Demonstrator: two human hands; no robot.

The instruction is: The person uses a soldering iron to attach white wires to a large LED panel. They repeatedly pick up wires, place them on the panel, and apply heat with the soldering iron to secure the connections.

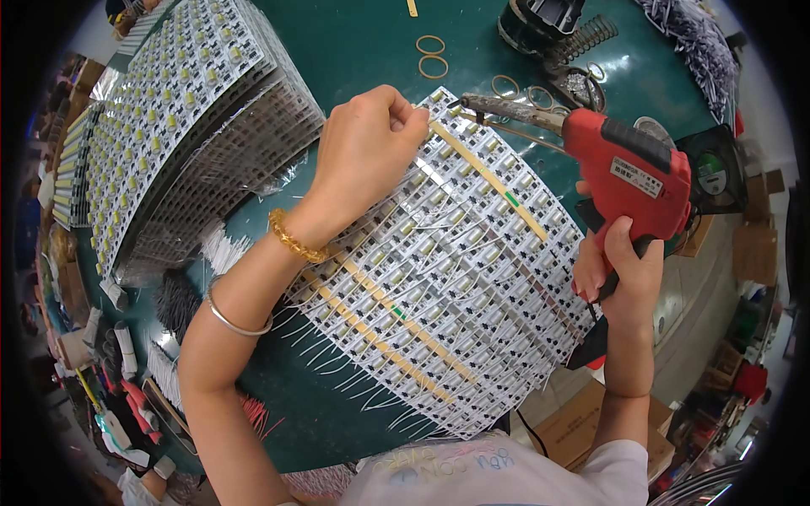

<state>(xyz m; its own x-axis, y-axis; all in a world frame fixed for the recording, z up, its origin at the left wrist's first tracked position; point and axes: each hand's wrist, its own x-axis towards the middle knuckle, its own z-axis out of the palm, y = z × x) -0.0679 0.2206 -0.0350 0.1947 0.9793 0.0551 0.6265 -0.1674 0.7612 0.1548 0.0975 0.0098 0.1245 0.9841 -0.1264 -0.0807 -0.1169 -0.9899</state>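
Observation:
A white panel of small circuit boards (506, 291) lies before me, with thin white wires (456, 228) running across it and hanging over its near-left edge. Tan strips (485, 173) lie on top. My right hand (626, 274) grips a red soldering gun (629, 164) by its handle. Its metal tip points left, over the panel's far corner. Close to that tip, my left hand (371, 139) is closed in a pinch above the panel's upper-left edge. What the pinched fingers hold is hidden. A beaded bracelet and a metal bangle circle my left arm.
A tall stack of similar panels (202, 126) stands at the left. Bundles of wires (177, 304) lie below it. At the far side are tan rings (432, 66), a black holder with a coil spring (591, 38) and shredded-looking wire (696, 51). Cardboard boxes (574, 422) sit below right.

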